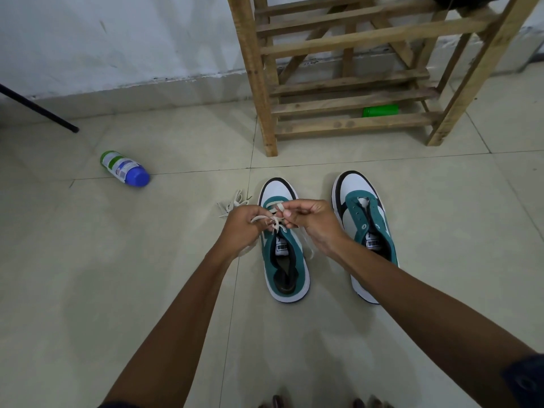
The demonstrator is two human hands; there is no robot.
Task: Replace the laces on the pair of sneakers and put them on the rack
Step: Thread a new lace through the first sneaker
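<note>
Two teal-and-white sneakers stand side by side on the tiled floor, toes toward the wooden rack (350, 101). The left sneaker (284, 260) has a cream lace (272, 214) threaded through its front eyelets. My left hand (240, 225) and my right hand (309, 219) both pinch that lace above the shoe's tongue. The right sneaker (363, 219) has bare eyelets and no lace. A second loose lace (231, 204) lies bunched on the floor just beyond my left hand.
A bottle with a blue cap (125, 169) lies on its side at the left. A green container (379, 110) sits under the rack's lowest slats. A black pole (38, 108) slants down at the far left. The wall runs behind the rack.
</note>
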